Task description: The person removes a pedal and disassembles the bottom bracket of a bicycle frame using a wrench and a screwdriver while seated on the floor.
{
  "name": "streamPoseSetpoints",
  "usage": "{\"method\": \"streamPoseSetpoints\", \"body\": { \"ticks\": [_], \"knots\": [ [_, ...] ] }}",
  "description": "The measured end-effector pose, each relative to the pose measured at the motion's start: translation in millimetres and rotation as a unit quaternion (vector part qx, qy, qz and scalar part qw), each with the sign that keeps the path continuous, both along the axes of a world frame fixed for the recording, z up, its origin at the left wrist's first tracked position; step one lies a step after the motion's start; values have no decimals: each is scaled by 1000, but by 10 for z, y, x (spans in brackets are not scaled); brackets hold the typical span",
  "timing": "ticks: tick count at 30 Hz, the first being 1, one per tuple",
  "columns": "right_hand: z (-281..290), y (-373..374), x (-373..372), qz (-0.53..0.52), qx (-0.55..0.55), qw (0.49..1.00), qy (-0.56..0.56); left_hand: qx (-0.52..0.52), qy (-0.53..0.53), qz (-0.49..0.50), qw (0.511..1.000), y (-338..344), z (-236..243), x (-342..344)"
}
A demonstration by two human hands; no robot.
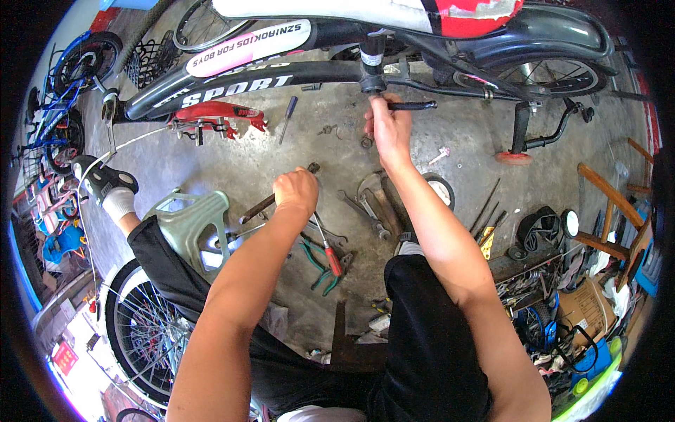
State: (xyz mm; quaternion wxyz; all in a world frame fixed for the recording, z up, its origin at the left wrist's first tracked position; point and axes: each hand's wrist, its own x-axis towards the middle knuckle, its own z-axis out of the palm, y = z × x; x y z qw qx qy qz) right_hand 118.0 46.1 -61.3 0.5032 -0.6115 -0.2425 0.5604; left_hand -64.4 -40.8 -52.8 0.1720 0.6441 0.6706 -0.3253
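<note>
Bike [323, 72]: across top of my view, ahead of both grips. Right grip [391, 130]: fingers curled at lower end of bike's tube [371, 56], just beside black handle [416, 106]; whether holding anything, I cannot tell. Left grip [295, 191]: closed round dark bar [257, 209]. Floor [169, 162]: red guard [214, 111], screwdriver [333, 261], green stool [184, 228].

Bicycle frame [334, 73]: black, white lettering low, pale pink-and-white panel above; runs crosswise. Black bar [415, 106]: short, slim, nearly level, jutting rightward just beside the frame's middle; whether fixed to the frame, cannot tell. Hammer-like tool [259, 208]: dark brown shaft, dark head; gripped nearer the head, on the frame's near side, apart from the frame, shaft slanting away leftward.
</note>
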Motion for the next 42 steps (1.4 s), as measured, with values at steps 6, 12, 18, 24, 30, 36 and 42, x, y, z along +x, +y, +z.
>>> {"method": "streamPoseSetpoints", "body": {
  "ticks": [6,12,18,24,30,36,42],
  "knots": [
    [-92,35,192,131,-51,944,298,-4,-2,6,1000,-15,-91,-73],
    [-107,-9,110,102,-5,995,19,-7,3,1,1000,-2,-64,-34],
    [-46,61,205,146,-47,939,307,-4,4,5,1000,-12,-78,-39],
    [-160,-1,107,83,-44,987,128,-7,9,-5,1000,3,-50,-41],
    [-91,70,161,163,-41,887,429,-8,10,-17,1000,-15,-111,-119],
    [-95,-128,285,33,-64,988,136,-130,-47,-21,990,267,52,-178],
    [72,-115,324,37,55,993,96,-57,-134,-35,989,80,-241,-707]
  ]
}}
